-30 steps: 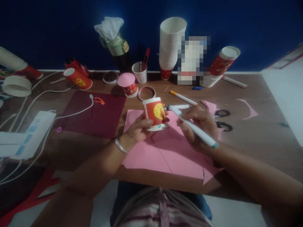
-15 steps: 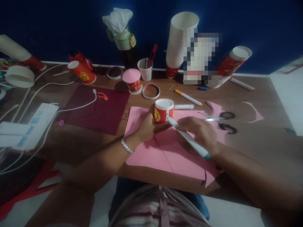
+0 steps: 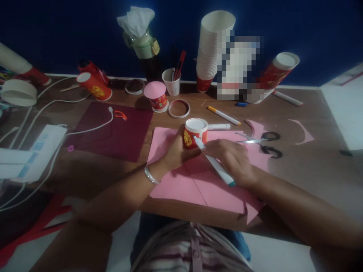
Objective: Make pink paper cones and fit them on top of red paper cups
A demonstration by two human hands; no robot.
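Observation:
A red paper cup (image 3: pixel 195 134) with yellow print and a white base facing up is held over pink paper (image 3: pixel 181 185). My left hand (image 3: pixel 177 149) wraps round its left and near side; some of those fingers are hidden behind the cup. In my right hand (image 3: pixel 229 156) is a white marker (image 3: pixel 217 168) with a green end, its tip at the front of the cup. Beyond the right hand lie open scissors (image 3: pixel 255 141) on pink scraps. Another white marker (image 3: pixel 221 127) rests just behind the cup.
At the back stand a red cup with a pink cone (image 3: pixel 155 90), a pen cup (image 3: pixel 171 82), a cup stack (image 3: pixel 210 49) and a bottle (image 3: pixel 146 47). Tape rings (image 3: pixel 179 108) and a yellow-capped marker (image 3: pixel 224 115) lie nearer. Cables and a dark red sheet (image 3: pixel 124 143) are left.
My right hand and the marker have moved left, with the tip now further left across the cup's front. The left hand still holds the cup. The view has shifted slightly.

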